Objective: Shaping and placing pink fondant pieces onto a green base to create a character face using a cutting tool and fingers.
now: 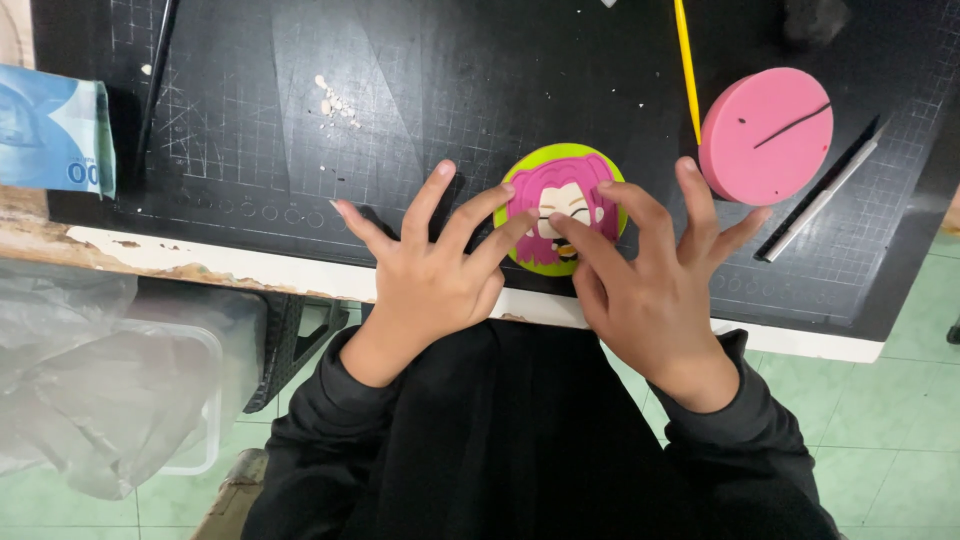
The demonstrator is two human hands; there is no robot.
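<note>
Both hands, left (425, 275) and right (645, 285), fingers splayed, press fingertips on green disc (563, 208) at mat (400, 120) front edge, gripping nothing; pink-haired face mostly laid, small pieces being seated.

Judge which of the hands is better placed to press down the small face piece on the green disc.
Right, probably. The right hand already has a fingertip on the face at the middle of the green disc; the left hand touches only its left side, steadying it.
</note>
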